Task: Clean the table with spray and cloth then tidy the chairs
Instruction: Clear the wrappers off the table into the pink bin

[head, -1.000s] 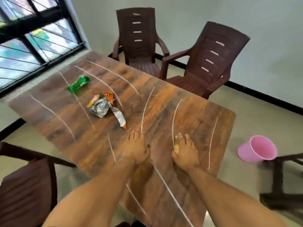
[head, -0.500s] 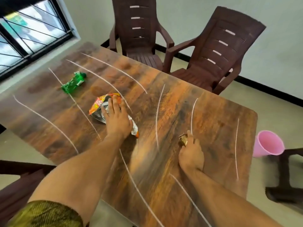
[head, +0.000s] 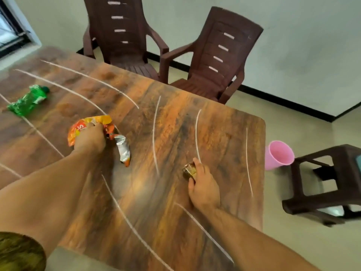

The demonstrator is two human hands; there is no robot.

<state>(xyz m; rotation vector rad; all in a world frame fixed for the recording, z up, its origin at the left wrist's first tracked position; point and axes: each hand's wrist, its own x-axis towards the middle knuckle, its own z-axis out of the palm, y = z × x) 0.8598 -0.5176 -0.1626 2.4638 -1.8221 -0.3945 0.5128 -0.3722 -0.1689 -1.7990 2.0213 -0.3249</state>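
Two brown chairs (head: 125,36) (head: 220,61) stand at the table's (head: 224,133) far edge, top centre. Both seats face it, and the right one is angled near the corner. The table's long axis runs from the left of the frame to its rounded right end. Bare floor lies beyond that end, where a tilted pink bin (head: 278,155) turns its mouth up and toward the viewer, beside a dark stool (head: 332,182). The left hand (head: 90,138) curls round an orange snack wrapper (head: 78,128) at centre left. The right hand (head: 205,184) grips a small gold-brown object (head: 189,170) near the right end. A crushed green bottle (head: 27,101) lies on the table at far left.
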